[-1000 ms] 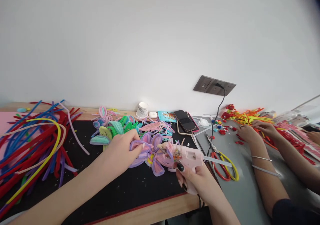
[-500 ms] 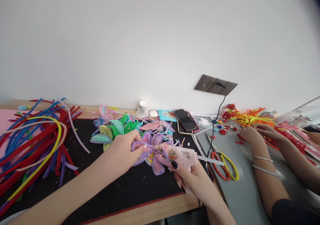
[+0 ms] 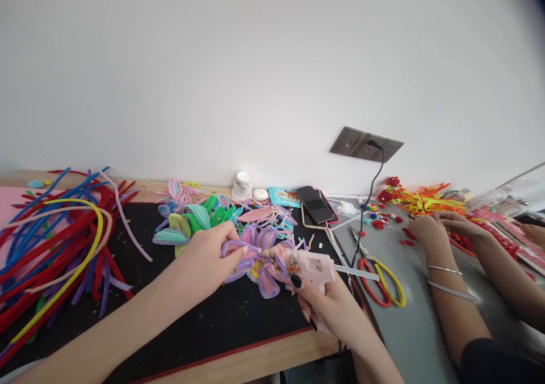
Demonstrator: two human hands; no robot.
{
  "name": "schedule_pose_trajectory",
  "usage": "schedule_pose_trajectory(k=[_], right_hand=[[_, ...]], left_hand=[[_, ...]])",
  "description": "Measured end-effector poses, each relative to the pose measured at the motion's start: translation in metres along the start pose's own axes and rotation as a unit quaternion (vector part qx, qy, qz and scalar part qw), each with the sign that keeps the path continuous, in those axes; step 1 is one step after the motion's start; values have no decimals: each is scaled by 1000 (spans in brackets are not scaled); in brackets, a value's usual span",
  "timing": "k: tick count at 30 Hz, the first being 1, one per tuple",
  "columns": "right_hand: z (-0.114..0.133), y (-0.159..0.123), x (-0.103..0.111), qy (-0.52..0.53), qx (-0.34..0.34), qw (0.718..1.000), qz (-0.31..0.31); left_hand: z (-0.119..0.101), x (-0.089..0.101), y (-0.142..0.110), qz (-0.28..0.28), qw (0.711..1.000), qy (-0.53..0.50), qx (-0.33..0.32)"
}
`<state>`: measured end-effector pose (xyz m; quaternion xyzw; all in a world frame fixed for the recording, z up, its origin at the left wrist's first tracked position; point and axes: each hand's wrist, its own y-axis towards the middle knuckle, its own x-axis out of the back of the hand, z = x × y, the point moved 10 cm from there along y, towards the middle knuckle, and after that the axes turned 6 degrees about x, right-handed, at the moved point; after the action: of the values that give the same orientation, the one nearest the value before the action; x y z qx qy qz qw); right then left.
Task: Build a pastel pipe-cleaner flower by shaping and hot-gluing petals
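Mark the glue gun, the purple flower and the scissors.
glue gun (image 3: 314, 266), head view, pink body above the trigger
purple flower (image 3: 267, 237), head view, upper petal
scissors (image 3: 385, 282), head view, between the red and yellow handle loops

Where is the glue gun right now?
In the head view, the pink glue gun is in the right hand, right of centre, nozzle at the purple flower the left hand grips.

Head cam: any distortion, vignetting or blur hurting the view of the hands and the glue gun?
Head view: wide-angle bend, the table edge curves and the wall socket tilts; dark vignette in the top right corner. Even, soft daylight, no glare. Left hand, right hand, pink glue gun and purple flower are sharp; the co-worker's hands slightly soft.
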<state>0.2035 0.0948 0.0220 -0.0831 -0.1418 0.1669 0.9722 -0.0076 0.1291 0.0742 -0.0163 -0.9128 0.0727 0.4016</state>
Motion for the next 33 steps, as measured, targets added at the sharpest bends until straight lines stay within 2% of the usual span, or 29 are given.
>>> schedule_pose_trajectory(k=[3, 8, 10, 12, 14, 17, 18, 20, 22, 24, 29, 33], right_hand=[[-2, -1, 1, -6, -12, 1000, -2], [-3, 0, 10, -29, -2, 999, -28], [1, 0, 20, -50, 11, 997, -54], [7, -3, 40, -99, 33, 989, -106], [17, -11, 69, -173, 60, 965, -186], [25, -32, 121, -303, 62, 892, -329], [22, -39, 138, -343, 36, 865, -366], [8, -48, 168, -408, -52, 819, -399], [-9, -53, 194, -445, -135, 789, -401], [-23, -51, 213, -465, -178, 774, -390], [-51, -31, 234, -510, -211, 762, -338], [-62, -22, 239, -513, -204, 764, -334]], left_hand=[[0, 0, -1, 3, 1000, -3, 2], [1, -8, -5, 50, 998, -44, 19], [1, -9, -6, 59, 997, -52, 20], [2, -8, -7, 61, 997, -54, 18], [6, -7, -8, 64, 996, -54, 18], [12, -6, -10, 71, 996, -56, 13], [12, -6, -11, 74, 995, -62, 7], [11, -4, -14, 83, 993, -79, -3], [10, -5, -19, 105, 989, -102, 2], [12, -10, -23, 139, 982, -125, 28], [26, -32, -32, 223, 948, -212, 85], [41, -49, -40, 242, 931, -243, 122]])
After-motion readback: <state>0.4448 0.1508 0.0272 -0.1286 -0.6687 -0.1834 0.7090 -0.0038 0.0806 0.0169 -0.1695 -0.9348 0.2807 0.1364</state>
